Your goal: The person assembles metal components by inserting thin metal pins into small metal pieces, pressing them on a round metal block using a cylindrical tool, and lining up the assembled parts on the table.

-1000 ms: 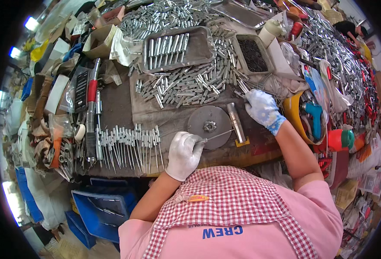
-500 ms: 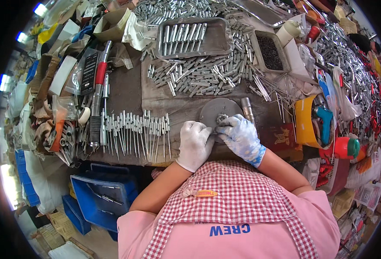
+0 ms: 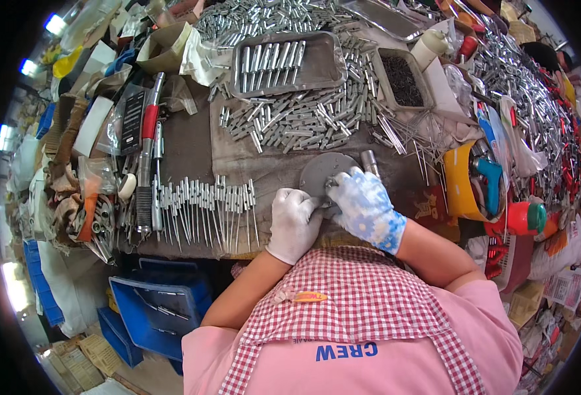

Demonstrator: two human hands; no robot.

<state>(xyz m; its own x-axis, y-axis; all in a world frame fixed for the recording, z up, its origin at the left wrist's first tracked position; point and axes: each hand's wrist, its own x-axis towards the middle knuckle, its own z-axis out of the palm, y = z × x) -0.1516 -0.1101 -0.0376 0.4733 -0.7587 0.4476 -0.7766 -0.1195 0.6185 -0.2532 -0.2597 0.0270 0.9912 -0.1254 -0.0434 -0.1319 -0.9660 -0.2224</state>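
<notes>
My left hand [image 3: 293, 222], in a white glove, and my right hand [image 3: 367, 207], in a blue and white glove, meet at the near edge of a round grey metal disc [image 3: 322, 170] on the workbench. Both sets of fingertips are pinched together on a small metal piece that the gloves mostly hide. Left of my hands lies a row of finished metal pins [image 3: 205, 204] with thin points toward me. Beyond the disc is a heap of short metal sleeves [image 3: 297, 120], with loose thin needles [image 3: 402, 135] to its right.
At the back stand a grey tray of sleeves [image 3: 284, 62] and a box of dark small parts [image 3: 402, 79]. A yellow bin with a blue tool [image 3: 488, 181] and a red bottle [image 3: 524, 217] sit right. Tools [image 3: 147, 155] lie left; blue crates [image 3: 158, 309] sit below the bench.
My right hand came back from the needles on the right to the disc and joined my left hand there. Both hands now pinch together at the disc's near edge.
</notes>
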